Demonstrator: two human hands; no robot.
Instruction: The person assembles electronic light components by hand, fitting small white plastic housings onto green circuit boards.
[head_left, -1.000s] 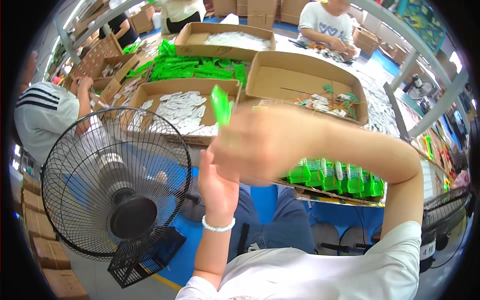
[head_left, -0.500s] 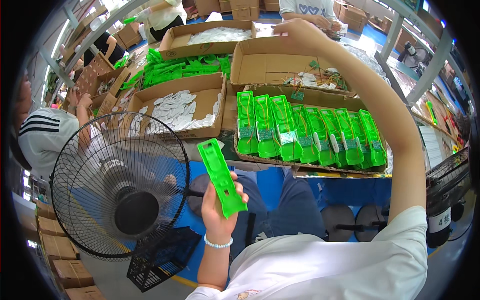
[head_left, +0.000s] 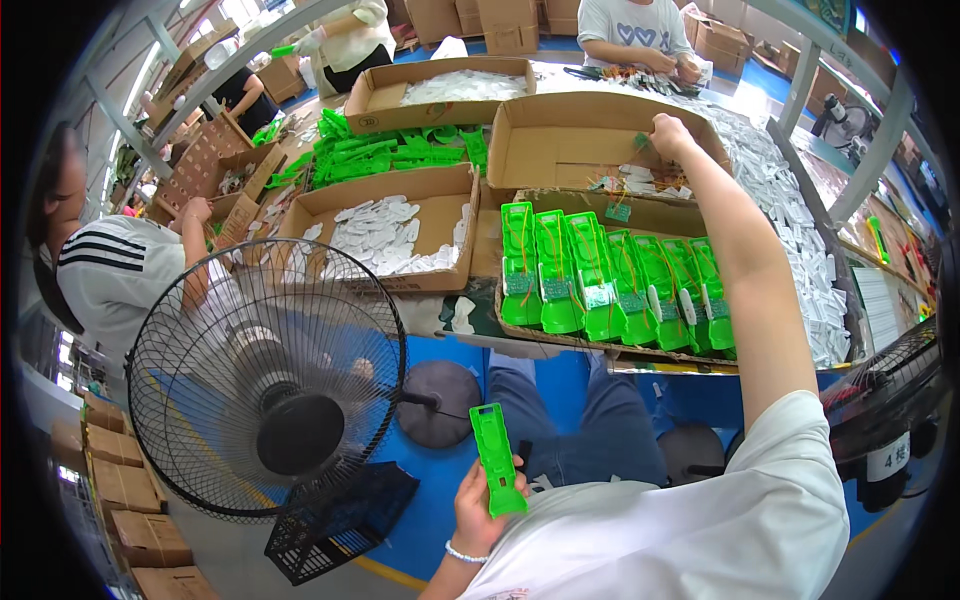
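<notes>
Fingertips of right hand [head_left: 668,130] hidden

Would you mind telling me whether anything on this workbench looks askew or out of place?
Mostly tidy: the green plastic pieces stand in a neat row. Only the loose heap of green parts sprawls across the table between the cardboard boxes, unboxed.

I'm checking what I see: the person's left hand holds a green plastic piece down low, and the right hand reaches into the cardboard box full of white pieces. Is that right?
Not quite. The head view shows the right hand reaching into the farther cardboard box, which holds only a few small green and white bits; the box of white pieces sits apart, to its left. The left hand does hold the green plastic piece down low.
</notes>
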